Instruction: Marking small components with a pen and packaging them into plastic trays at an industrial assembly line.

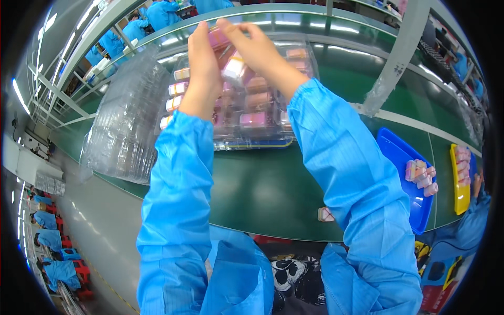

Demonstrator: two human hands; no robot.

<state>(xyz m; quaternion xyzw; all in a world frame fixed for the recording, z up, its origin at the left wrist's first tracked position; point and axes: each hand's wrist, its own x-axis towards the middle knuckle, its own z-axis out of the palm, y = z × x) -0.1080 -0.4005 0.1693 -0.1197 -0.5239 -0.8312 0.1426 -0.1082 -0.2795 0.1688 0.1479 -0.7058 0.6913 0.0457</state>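
Both my hands are raised over a clear plastic tray (226, 131) of small pink-and-white boxes (256, 100) set in its pockets. My left hand (203, 65) has its fingers held straight and together, pressed against a pink box (217, 39). From the other side, my right hand (257, 51) closes on the same box with thumb and fingers. Under the right palm a white-and-pink box (235, 68) sits tilted, and I cannot tell if it is gripped too. The hands partly cover the tray's middle.
A tall stack of clear plastic trays (123, 115) stands at the left. To the right are a blue tray (401, 178) and a yellow tray (458, 181) with loose boxes. One box (325, 214) lies by my right forearm. A metal post (396, 58) rises far right; a co-worker's sleeve (467, 226) shows beyond.
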